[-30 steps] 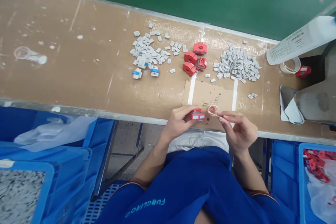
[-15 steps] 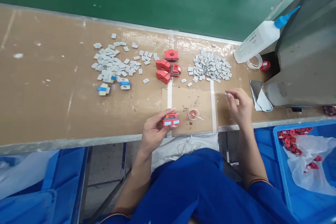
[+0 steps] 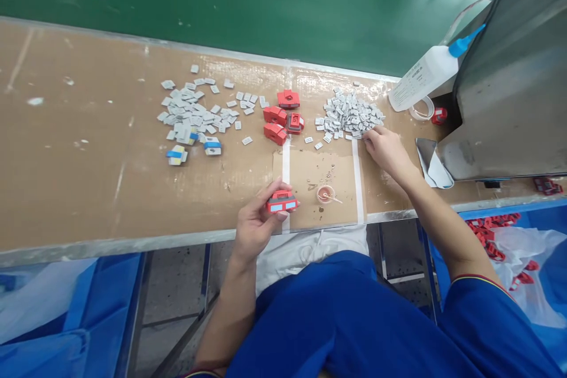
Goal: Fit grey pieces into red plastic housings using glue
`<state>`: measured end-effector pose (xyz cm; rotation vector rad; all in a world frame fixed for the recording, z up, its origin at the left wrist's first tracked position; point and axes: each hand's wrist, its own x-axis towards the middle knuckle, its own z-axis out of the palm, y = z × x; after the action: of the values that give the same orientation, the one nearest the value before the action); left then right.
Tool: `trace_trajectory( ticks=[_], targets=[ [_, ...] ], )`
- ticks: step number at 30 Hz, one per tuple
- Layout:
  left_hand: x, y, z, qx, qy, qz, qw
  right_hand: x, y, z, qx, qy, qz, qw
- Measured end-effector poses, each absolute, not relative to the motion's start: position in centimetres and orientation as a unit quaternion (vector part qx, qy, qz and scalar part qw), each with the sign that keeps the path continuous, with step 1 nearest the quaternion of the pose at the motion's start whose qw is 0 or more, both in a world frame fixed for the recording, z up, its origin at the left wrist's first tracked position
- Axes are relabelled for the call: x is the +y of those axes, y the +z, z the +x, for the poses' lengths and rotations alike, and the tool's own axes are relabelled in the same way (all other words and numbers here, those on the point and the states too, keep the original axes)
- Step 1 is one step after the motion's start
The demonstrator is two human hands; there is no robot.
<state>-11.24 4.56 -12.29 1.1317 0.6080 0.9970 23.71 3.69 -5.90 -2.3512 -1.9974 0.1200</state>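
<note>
We found the bench (image 3: 88, 189) running beneath both hands. A blue bin (image 3: 535, 208) sat nearer the person and well right of the right hand (image 3: 385, 150). The bottle (image 3: 419, 80) was beyond and right of that hand. The left pile (image 3: 190, 103) of grey tiles lay beyond and left of the left hand (image 3: 259, 221). The right hand reached the near edge of the right pile (image 3: 349, 115), fingers bent; we could not tell whether they were clamped on a tile. Four red toys (image 3: 275, 116) lay beyond the left hand, between the piles. The left hand was clamped on the held toy (image 3: 282, 204), pale windows facing the person. The cup (image 3: 325, 196) stood just right of the left hand, a stick (image 3: 334, 199) protruding from it.
</note>
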Motion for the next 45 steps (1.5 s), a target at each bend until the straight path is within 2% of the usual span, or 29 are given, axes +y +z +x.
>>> trace_trajectory(
  ticks=[6, 11, 18, 31, 38, 42, 45],
  targets=[
    [4.5, -11.7, -11.3, 0.271, 0.427, 0.507, 0.698, 0.4, -5.5, 23.4, -0.677, 0.063, -0.701, 0.213],
    [4.1, -9.4, -10.6, 0.270, 0.408, 0.525, 0.696, -2.7, -3.4, 18.8, -0.631, 0.148, -0.672, 0.358],
    [3.7, -8.1, -8.9, 0.236, 0.400, 0.548, 0.696, -3.8, -1.2, 10.3, -0.633, 0.255, -0.569, 0.459],
    [3.2, -8.9, -8.7, 0.283, 0.355, 0.570, 0.684, -3.2, -3.1, 8.9, -0.612, 0.217, -0.590, 0.480],
    [3.9, -8.3, -8.6, 0.273, 0.346, 0.612, 0.656, -3.1, -3.5, 8.1, -0.627, 0.182, -0.615, 0.442],
    [4.0, -7.9, -8.7, 0.291, 0.357, 0.629, 0.626, -3.2, -3.6, 6.8, -0.638, 0.105, -0.639, 0.417],
    [3.9, -7.6, -8.9, 0.300, 0.366, 0.646, 0.600, -3.4, -3.6, 6.1, -0.651, 0.090, -0.623, 0.425]
  ],
)
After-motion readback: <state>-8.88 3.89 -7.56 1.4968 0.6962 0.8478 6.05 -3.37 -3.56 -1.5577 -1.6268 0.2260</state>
